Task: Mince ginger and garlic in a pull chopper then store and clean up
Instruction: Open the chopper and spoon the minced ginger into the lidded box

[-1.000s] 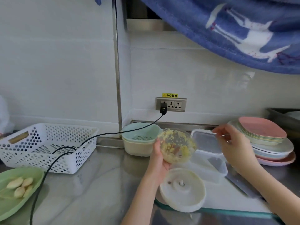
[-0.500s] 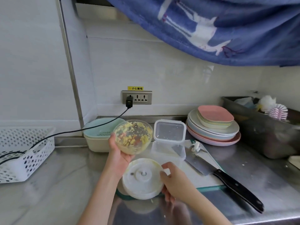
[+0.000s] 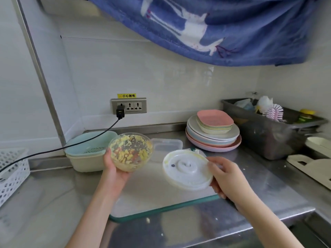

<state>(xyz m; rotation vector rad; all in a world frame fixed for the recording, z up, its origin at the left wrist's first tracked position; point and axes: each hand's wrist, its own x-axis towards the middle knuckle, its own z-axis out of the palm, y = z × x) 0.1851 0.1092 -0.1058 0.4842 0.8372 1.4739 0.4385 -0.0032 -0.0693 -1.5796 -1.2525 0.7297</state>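
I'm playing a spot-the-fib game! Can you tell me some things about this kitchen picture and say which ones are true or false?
1. The left hand holds the clear bowl of yellow mince. True.
2. The white chopper lid lies flat on the cutting board. False: the right hand holds it up, tilted.
3. A pink plate tops the plate stack. True.
4. Nothing is plugged into the wall socket. False: a black plug is in it.
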